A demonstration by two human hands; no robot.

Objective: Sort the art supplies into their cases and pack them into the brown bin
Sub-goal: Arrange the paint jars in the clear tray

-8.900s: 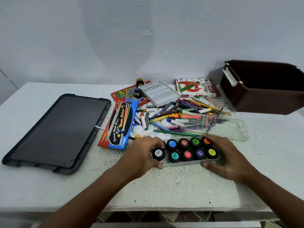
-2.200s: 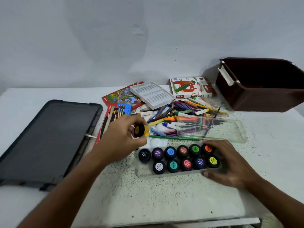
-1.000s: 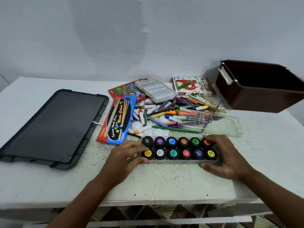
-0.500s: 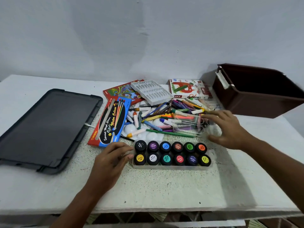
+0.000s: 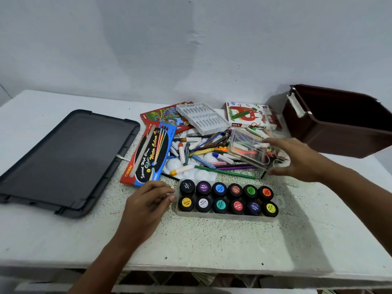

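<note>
A clear tray point(image 5: 227, 216) holding two rows of black poster-paint pots point(image 5: 219, 205) sits near the table's front. My left hand point(image 5: 148, 201) rests at the tray's left end, fingertips touching it. My right hand point(image 5: 297, 160) grips a clear plastic lid point(image 5: 248, 149), thumb under and fingers over, and holds it tilted above a loose pile of crayons, pencils and pens point(image 5: 207, 158). The brown bin point(image 5: 331, 132) stands open at the back right.
A dark bin lid point(image 5: 63, 158) lies flat on the left. A blue water-colour box point(image 5: 150, 153), a red box point(image 5: 163, 114), a white moulded insert point(image 5: 201, 117) and an oil pastels box point(image 5: 250, 115) ring the pile. A white palette point(image 5: 176, 165) lies under the crayons.
My left hand put the last pot into the tray. My right hand left the tray's right end, took hold of the clear lid and lifted it off the table, tilted.
</note>
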